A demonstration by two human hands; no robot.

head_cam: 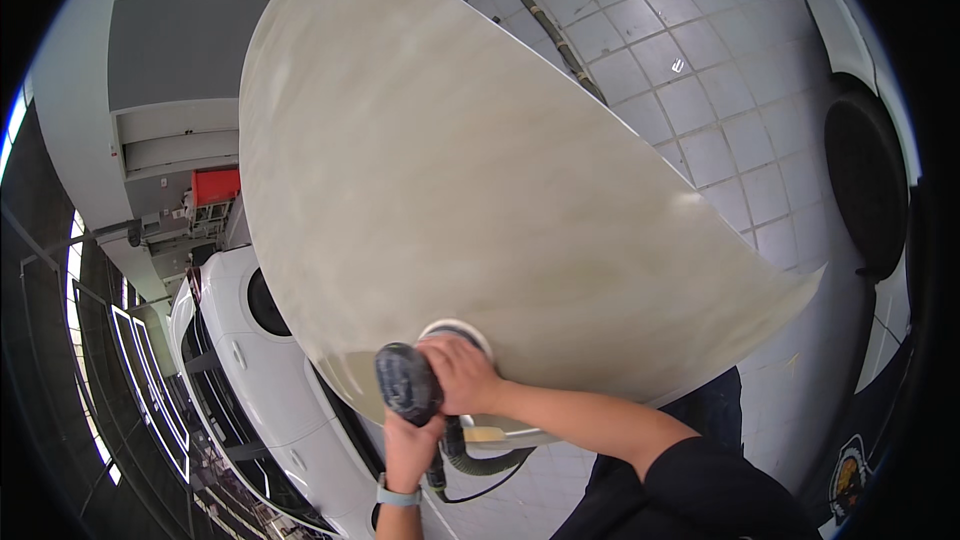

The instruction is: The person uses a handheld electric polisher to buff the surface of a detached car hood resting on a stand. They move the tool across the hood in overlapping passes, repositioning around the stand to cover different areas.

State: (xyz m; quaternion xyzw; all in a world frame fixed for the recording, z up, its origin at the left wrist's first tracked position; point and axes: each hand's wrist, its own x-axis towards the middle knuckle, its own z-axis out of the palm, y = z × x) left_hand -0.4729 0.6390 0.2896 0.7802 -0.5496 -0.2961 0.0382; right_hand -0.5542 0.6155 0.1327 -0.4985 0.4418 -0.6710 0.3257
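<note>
A large curved car body panel [480, 165], dull beige with cloudy smears, spreads out before me. Near its lower-left part I hold an electric sander [409, 384] with a dark grey body. Its pale round disc [454, 330] appears to lie against the panel, partly hidden by my fingers. My left hand [411, 439], with a pale-banded watch at the wrist, is wrapped around the body's lower end. Over the sander's head rests my right hand [466, 375]. A ribbed hose [487, 463] and a thin black cable [480, 496] trail from the tool.
A white car [262, 382] stands to the left, past the panel's edge. Another white vehicle with a black tyre [864, 180] is at the right. A taped hose [551, 30] crosses the tiled floor [697, 90]. Farther off is a red container [216, 187].
</note>
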